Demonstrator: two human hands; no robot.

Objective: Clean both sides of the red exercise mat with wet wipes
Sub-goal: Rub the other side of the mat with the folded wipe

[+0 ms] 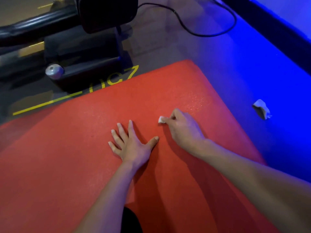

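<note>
The red exercise mat [84, 157] lies flat on the floor and fills most of the view. My left hand [133, 145] rests palm down on its middle, fingers spread and straight. Just to the right, my right hand [183, 128] has its fingers curled round a small white wet wipe [161, 119], whose end sticks out at the left of the hand and touches the mat. A patch of the mat beyond the right hand glistens.
A crumpled used wipe [262, 108] lies on the blue-lit floor right of the mat. Black gym equipment [80, 52] with a grey knob [54, 71] stands at the mat's far left corner. A black cable [193, 29] loops across the floor behind. Yellow floor markings [45, 104] run along the mat's far edge.
</note>
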